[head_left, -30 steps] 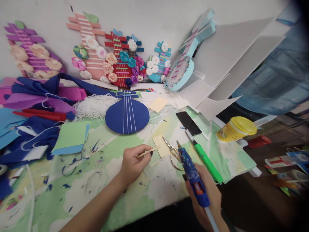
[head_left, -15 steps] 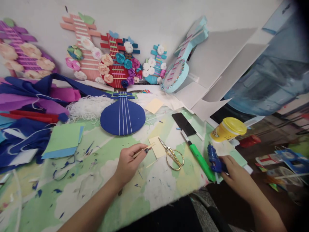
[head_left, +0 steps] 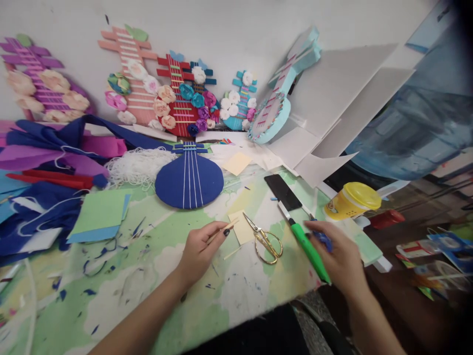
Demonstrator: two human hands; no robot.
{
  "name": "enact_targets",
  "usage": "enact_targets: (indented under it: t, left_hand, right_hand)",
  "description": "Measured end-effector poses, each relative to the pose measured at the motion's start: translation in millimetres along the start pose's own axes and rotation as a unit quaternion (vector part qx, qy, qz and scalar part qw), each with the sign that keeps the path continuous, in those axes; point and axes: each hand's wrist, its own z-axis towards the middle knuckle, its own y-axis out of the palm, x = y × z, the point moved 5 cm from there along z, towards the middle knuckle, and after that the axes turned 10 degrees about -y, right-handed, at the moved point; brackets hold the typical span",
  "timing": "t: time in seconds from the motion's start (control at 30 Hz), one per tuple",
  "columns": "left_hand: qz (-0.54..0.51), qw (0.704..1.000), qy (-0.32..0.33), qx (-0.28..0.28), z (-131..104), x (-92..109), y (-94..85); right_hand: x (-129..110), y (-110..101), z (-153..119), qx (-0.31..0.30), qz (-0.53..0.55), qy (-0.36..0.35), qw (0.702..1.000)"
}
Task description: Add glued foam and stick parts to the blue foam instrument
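Note:
My left hand (head_left: 201, 246) pinches a thin pale wooden stick (head_left: 231, 224) between thumb and fingertips above the table. My right hand (head_left: 342, 254) is closed around a blue glue gun (head_left: 322, 237), which it partly hides, beside the green-handled knife (head_left: 308, 249). Gold-handled scissors (head_left: 268, 244) lie between my hands, their blades near a cream paper piece (head_left: 242, 229). Another thin strip (head_left: 232, 253) lies below that paper. Beyond my left hand is a flat, dark blue instrument shape (head_left: 189, 182) with white strings and small bars on its neck.
Decorated instrument shapes (head_left: 181, 106) lean on the wall. White string (head_left: 138, 165), coloured material (head_left: 48, 158) and green paper (head_left: 96, 212) occupy the left. A black phone (head_left: 283, 191), a yellow tub (head_left: 351, 202) and white boards (head_left: 332, 98) are at the right.
My right hand has moved left towards the green-handled knife, and the glue gun has shifted left and turned. My left hand keeps its pinch on the stick. The view has shifted slightly.

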Motion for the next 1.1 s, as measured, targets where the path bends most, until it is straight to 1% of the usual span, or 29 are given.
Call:
enact_targets:
  t: [0.03,0.07,0.13,0.17,0.23,0.27,0.3,0.4,0.53,0.63,0.8,1.1]
  left_hand:
    - [0.006,1.000,0.002,-0.003,-0.2,0.4,0.5]
    - [0.010,1.000,0.004,-0.007,-0.5,0.9,1.0]
    - [0.015,1.000,0.006,-0.015,-0.9,2.0,1.8]
    - [0.014,1.000,0.006,-0.020,-1.0,2.3,2.0]
    - [0.011,1.000,0.003,-0.020,-0.7,2.4,1.3]
    - [0.009,1.000,0.001,-0.015,-0.4,2.3,0.2]
    - [0.009,1.000,0.000,-0.007,0.0,2.3,-1.1]
    - [0.023,1.000,0.008,0.014,0.9,3.5,-4.9]
    - [0.065,0.997,0.027,0.015,1.3,5.9,-5.4]
    - [0.094,0.994,0.056,0.013,0.5,7.8,-3.6]
    - [0.140,0.985,0.099,0.023,-3.2,9.2,0.0]
    - [0.152,0.980,0.124,0.021,-5.6,11.7,4.5]
  right_hand:
    - [-20.7,14.2,6.5,-0.010,0.100,0.011,0.995]
    - [-40.1,30.4,12.6,-0.026,0.203,0.028,0.978]
    - [-70.3,62.4,23.1,-0.035,0.368,0.080,0.926]
    - [-80.9,77.5,27.3,-0.034,0.432,0.110,0.894]
    - [-95.0,101.9,34.5,-0.018,0.529,0.144,0.836]
    - [-98.2,110.7,37.4,-0.004,0.555,0.154,0.818]
    - [-99.5,117.3,39.8,0.013,0.569,0.161,0.806]
    - [-97.3,128.7,44.0,0.052,0.584,0.175,0.791]
    - [-93.2,135.1,45.0,0.069,0.607,0.186,0.769]
    - [-90.2,137.8,43.1,0.080,0.617,0.194,0.759]
    - [-87.1,140.3,39.5,0.087,0.627,0.197,0.749]
    - [-89.2,137.3,37.8,0.089,0.634,0.167,0.750]
